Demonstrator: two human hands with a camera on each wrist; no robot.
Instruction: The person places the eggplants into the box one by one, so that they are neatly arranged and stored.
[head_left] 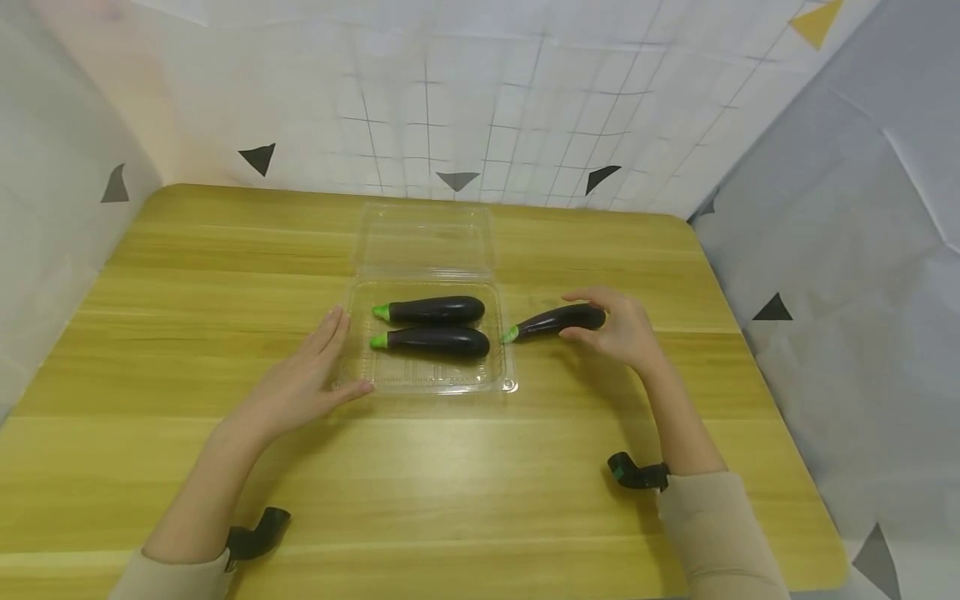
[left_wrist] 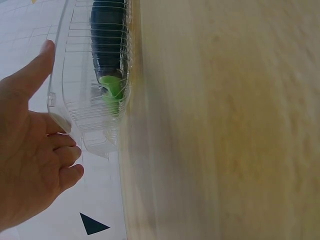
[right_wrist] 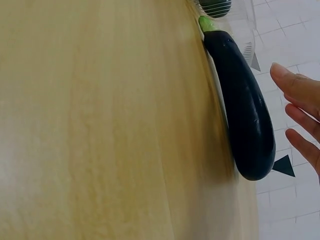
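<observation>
Dark purple, the loose eggplant (head_left: 555,322) lies just right of the clear tray (head_left: 438,387), your left hand (head_left: 306,379) straight-fingered at the tray's left side, your right hand (head_left: 621,335) parted around the eggplant, neither apparently gripping, so this looks like reaching, calling next for a pinch and lift.

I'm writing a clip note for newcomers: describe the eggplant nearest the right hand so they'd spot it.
On the table, find the clear box. Just right of it in the head view, stem pointing at it, is the eggplant. The other two lie inside; this one is outside.
</observation>
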